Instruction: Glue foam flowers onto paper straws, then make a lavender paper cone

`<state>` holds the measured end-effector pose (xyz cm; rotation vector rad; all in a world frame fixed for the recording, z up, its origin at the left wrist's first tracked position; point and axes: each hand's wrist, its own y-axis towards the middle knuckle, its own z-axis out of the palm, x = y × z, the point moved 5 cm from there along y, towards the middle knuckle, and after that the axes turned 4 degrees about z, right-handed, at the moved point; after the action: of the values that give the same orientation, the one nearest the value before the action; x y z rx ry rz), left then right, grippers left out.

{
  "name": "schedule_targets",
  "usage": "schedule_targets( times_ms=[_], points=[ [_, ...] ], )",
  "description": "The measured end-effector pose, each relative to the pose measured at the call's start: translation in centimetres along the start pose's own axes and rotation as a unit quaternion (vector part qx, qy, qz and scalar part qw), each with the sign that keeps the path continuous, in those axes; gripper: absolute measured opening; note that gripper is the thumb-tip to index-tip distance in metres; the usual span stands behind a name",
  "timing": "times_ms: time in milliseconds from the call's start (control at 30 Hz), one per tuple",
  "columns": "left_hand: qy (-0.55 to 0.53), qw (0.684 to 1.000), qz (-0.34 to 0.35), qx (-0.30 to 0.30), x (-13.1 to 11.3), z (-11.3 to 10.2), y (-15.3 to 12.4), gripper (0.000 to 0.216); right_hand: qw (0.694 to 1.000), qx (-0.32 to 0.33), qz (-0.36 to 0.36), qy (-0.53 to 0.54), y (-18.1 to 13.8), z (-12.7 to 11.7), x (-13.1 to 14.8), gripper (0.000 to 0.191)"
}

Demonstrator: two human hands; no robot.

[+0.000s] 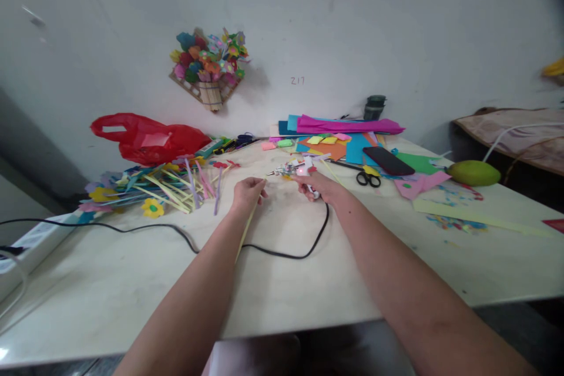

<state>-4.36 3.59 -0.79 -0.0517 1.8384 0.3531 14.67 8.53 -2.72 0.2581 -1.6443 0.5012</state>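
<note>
Over the middle of the table, my left hand (pixel 249 192) pinches a thin pale-yellow paper strip (pixel 247 228) near its upper end; the strip hangs down beside my forearm. My right hand (pixel 321 185) is wrapped round the handle of a white glue gun (pixel 303 169). Its metal nozzle points left, close to the top of the strip; whether they touch I cannot tell. A black cord (pixel 324 224) runs from the gun's handle, loops across the table and passes under my left forearm.
Paper flowers and stems (pixel 171 191) lie left, by a red plastic bag (pixel 152 140). Coloured paper (pixel 348 124) is stacked at the back. Black scissors (pixel 368 179), a phone (pixel 388 161) and a green-yellow oval object (pixel 473 173) are to the right. A white power strip (pixel 35 247) edges the left side.
</note>
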Motion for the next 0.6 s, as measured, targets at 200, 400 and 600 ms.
schedule_targets(
  times_ms=[200, 400, 600],
  points=[
    [-0.002, 1.000, -0.001, -0.002, 0.1, -0.1, 0.0, 0.016, 1.000, 0.009, 0.003, -0.003, -0.2, 0.0, 0.0, 0.040],
    [-0.055, 0.998, -0.008, 0.004, 0.4, -0.3, 0.2, 0.020, 1.000, 0.016, -0.014, 0.022, -0.3, 0.4, 0.4, 0.039],
    [-0.164, 0.986, -0.008, 0.038, 0.8, -0.8, 0.6, 0.031, 0.990, -0.086, -0.089, 0.073, 0.0, -0.1, 1.2, 0.034]
  ],
)
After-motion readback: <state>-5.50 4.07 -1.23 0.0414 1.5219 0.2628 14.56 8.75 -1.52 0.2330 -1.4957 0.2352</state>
